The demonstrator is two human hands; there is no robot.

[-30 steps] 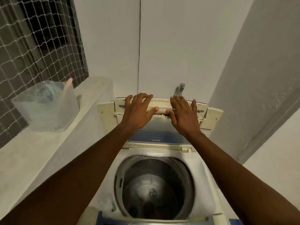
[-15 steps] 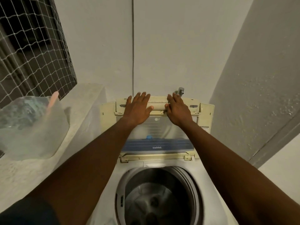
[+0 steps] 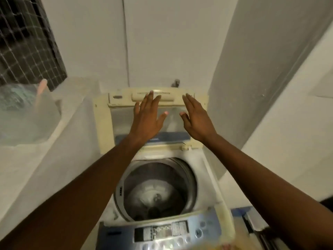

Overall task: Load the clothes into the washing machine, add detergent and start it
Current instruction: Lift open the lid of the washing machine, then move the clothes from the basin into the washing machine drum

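Note:
A top-loading washing machine (image 3: 207, 165) stands below me, its yellowed lid (image 3: 122, 112) raised upright against the back wall. The steel drum (image 3: 156, 192) is open and I see no clothes in it. My left hand (image 3: 146, 118) and my right hand (image 3: 197, 120) hover in front of the raised lid, fingers spread, holding nothing; only the left fingertips reach the lid's handle strip. The blue control panel (image 3: 162, 233) runs along the machine's near edge.
A translucent plastic bag (image 3: 23, 112) with greenish contents and a pink handle sits on the concrete ledge (image 3: 36, 159) at the left. A netted window (image 3: 27, 42) is above it. White walls close in behind and to the right. A tap (image 3: 175, 82) sticks out behind the lid.
Both hands have come off the lid's top edge and drawn back slightly with fingers spread. The view has tilted down, bringing the control panel into sight.

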